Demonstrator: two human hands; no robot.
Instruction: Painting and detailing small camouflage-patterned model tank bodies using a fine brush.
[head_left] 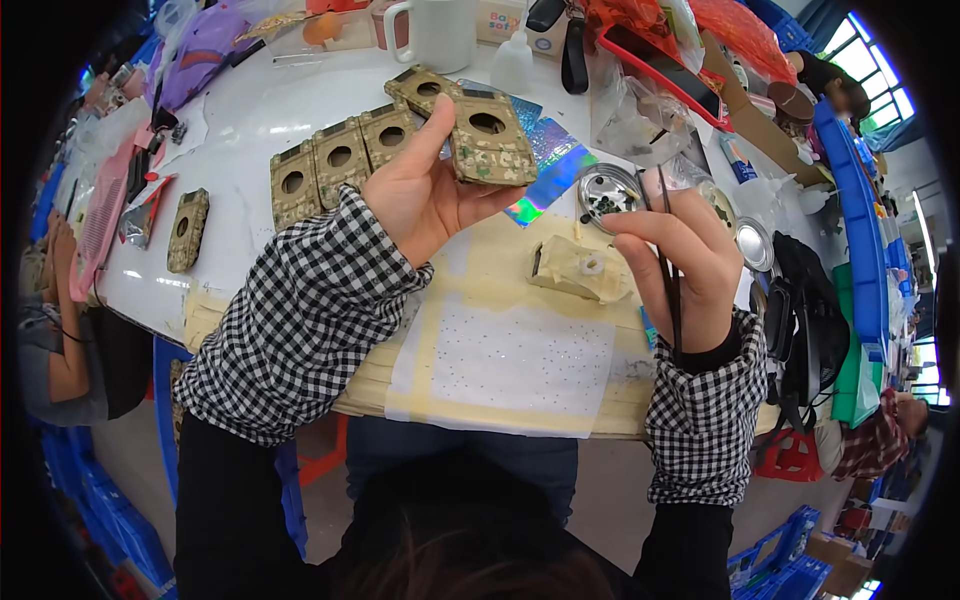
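My left hand [425,190] holds up a camouflage-patterned phone case [490,140] with a round hole in it, thumb and fingers gripping its lower edge. My right hand [680,265] pinches a pair of thin dark tweezers [668,250] upright, its fingertips just below a small round metal tin [610,192] of tiny beads. A row of similar camouflage cases [340,158] lies on the white table [250,110] behind my left hand. Another such case [187,230] lies apart at the left.
A holographic sheet [550,160] lies under the raised case. A taped work mat [520,350] covers the table's front edge. A white mug [435,32], a small bottle [513,60], plastic bags and blue crates [860,230] crowd the back and right. Other people sit at the left and far right.
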